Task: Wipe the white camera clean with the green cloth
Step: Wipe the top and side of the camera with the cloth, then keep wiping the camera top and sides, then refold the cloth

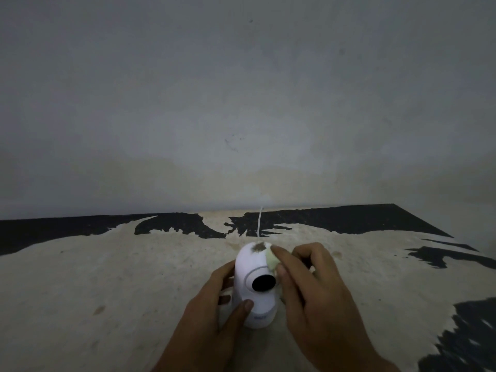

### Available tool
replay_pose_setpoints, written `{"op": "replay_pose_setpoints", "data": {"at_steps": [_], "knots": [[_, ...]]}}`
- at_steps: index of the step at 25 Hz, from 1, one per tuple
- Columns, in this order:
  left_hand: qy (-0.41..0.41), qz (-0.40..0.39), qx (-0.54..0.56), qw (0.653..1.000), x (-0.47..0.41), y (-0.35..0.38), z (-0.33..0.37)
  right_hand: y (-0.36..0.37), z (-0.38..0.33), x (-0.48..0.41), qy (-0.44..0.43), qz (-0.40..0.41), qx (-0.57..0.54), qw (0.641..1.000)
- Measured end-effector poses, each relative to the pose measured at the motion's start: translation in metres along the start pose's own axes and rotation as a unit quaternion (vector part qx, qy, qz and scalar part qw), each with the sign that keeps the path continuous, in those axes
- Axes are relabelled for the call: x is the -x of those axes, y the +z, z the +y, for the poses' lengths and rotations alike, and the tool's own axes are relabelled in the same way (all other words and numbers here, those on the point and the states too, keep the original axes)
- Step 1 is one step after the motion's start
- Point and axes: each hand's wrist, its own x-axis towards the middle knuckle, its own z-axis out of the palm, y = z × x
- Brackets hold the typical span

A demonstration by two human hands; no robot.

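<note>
A white dome camera with a black lens stands upright on the worn table, low in the middle of the view. A brown patch of dirt sits on its top. My left hand grips the camera's base and left side, thumb on the front. My right hand holds a small pale green cloth pinched in its fingers and presses it against the camera's upper right side, just right of the dirt. Most of the cloth is hidden under the fingers.
The table has a peeling black surface with a pale worn layer showing. A thin white cable runs from behind the camera to the grey wall. The table's right edge slants away at the far right.
</note>
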Motion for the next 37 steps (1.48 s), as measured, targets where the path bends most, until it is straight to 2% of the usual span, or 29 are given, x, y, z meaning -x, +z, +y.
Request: {"op": "replay_pose_setpoints", "data": {"at_steps": [2,3,5,7,8,10,11,14,16,17,21,22,25,29,31,35,37], "knots": [[0.011,-0.003,-0.009,1.0,0.002,0.0,-0.001,0.003,0.001,0.003,0.054,0.012,-0.033,0.998],[0.007,-0.004,-0.008,1.0,0.0,0.0,-0.003,0.007,-0.002,0.004,0.053,0.016,-0.036,0.998],[-0.01,-0.008,0.008,1.0,-0.006,0.001,-0.003,0.013,-0.011,0.003,-0.024,0.018,0.011,0.999],[-0.051,-0.01,0.038,0.998,-0.007,-0.001,-0.002,0.014,-0.019,0.004,-0.13,-0.012,0.074,0.989],[-0.061,-0.006,0.043,0.997,-0.006,-0.003,-0.001,0.012,-0.018,0.003,-0.155,-0.031,0.087,0.984],[0.007,-0.008,0.032,0.999,-0.001,-0.001,-0.002,0.006,-0.011,-0.001,-0.13,-0.031,0.099,0.986],[0.023,-0.006,0.019,1.0,0.002,-0.001,0.0,0.003,-0.007,-0.002,-0.089,-0.026,0.095,0.991],[0.019,-0.001,0.007,1.0,0.005,0.0,0.0,0.003,0.005,0.0,0.063,-0.009,0.012,0.998],[0.009,0.001,0.01,1.0,0.002,0.002,0.001,0.008,0.004,0.003,0.096,0.0,-0.023,0.995],[0.0,-0.005,0.019,1.0,0.0,0.001,0.001,0.009,-0.001,0.002,0.079,0.009,-0.009,0.997],[-0.074,-0.011,0.03,0.997,-0.011,0.002,-0.002,0.013,-0.02,0.003,-0.093,-0.002,0.076,0.993],[-0.078,-0.009,0.026,0.997,-0.012,0.002,-0.002,0.014,-0.022,0.002,-0.113,-0.01,0.081,0.99],[-0.032,0.008,0.007,0.999,-0.006,0.003,-0.005,0.011,-0.011,0.0,-0.087,0.008,0.089,0.992],[0.026,-0.002,-0.006,1.0,0.002,0.002,-0.002,0.009,0.011,0.004,0.037,0.046,0.005,0.998],[0.023,0.0,0.004,1.0,0.0,0.002,-0.004,0.012,0.005,0.005,0.025,0.056,-0.022,0.998],[-0.031,-0.004,0.032,0.999,-0.004,0.001,0.0,0.012,-0.01,0.006,-0.067,0.046,-0.009,0.997],[-0.028,-0.011,0.009,1.0,-0.002,0.001,-0.001,0.015,-0.001,0.005,-0.039,0.064,-0.009,0.997]]}}
